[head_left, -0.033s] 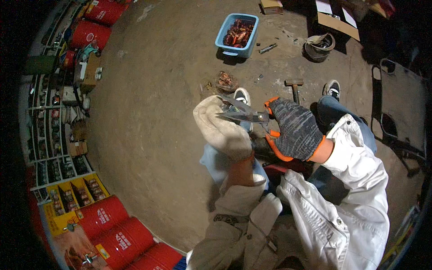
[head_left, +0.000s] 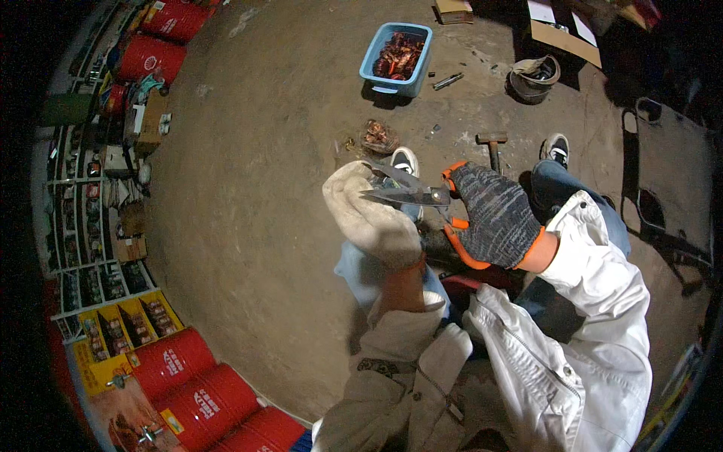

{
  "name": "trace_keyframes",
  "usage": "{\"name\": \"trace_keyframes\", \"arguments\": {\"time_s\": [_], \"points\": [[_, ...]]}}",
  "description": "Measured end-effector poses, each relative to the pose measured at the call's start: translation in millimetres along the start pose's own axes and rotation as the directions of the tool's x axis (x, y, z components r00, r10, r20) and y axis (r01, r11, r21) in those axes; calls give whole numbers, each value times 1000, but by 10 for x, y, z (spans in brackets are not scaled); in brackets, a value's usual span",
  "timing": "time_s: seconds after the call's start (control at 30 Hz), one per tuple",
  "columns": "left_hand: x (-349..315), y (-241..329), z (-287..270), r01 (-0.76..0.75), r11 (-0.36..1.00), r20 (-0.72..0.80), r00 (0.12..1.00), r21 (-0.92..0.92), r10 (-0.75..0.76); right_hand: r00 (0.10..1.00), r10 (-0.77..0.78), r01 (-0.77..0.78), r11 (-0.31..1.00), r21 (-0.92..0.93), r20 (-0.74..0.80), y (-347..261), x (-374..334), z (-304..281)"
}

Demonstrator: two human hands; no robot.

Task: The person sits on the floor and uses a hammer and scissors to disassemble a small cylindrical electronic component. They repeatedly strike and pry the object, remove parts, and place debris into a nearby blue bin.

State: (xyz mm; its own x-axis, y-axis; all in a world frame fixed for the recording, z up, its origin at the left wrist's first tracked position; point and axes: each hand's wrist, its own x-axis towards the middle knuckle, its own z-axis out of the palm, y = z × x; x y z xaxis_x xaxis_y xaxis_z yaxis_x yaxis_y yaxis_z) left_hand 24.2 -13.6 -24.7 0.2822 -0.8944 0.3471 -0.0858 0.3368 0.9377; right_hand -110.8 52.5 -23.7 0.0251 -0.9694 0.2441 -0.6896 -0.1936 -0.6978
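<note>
Item: metal snips, centre of frame, long pointed steel blades parted, orange handles.

Right hand: dark speckled knit glove with orange trim, closed around the snips' handles.

Left hand: thick cream fabric glove, soiled, curled beside the blades, its fingers against or around something small at the tips (what it holds cannot be told).

Sleeves: white work jacket, creased cotton, buttoned.

Floor: bare packed concrete, dusty brown.

Upper centre: blue plastic tub, rectangular, filled with reddish-brown scrap pieces. A small heap of the same scrap lies nearer the hands, just above a white shoe.

Upper right: hammer lying flat; round grey bucket.

Left and lower left edge: red drums, glossy cylinders, beside shelving.
</note>
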Motion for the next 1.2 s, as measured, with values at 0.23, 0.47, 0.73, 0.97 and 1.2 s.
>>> {"name": "trace_keyframes", "arguments": {"time_s": [0.23,0.47,0.73,0.97,1.2], "points": [[-7,-29,22,-241,947,13,970,212,244,1000,-20,21,998,-51,7,33,-15,4],[-29,92,35,-189,942,-31,978,277,205,976,87,-89,996,1,198,-35,5,-52],[-37,20,41,-119,966,-86,986,230,142,928,166,-193,980,49,334,-34,-9,-47],[-9,-8,2,-220,927,-44,969,305,244,920,142,-175,983,56,366,-57,-32,-45],[41,66,9,-330,867,88,943,374,321,914,-25,-98,955,282,404,92,-23,-4]]}}
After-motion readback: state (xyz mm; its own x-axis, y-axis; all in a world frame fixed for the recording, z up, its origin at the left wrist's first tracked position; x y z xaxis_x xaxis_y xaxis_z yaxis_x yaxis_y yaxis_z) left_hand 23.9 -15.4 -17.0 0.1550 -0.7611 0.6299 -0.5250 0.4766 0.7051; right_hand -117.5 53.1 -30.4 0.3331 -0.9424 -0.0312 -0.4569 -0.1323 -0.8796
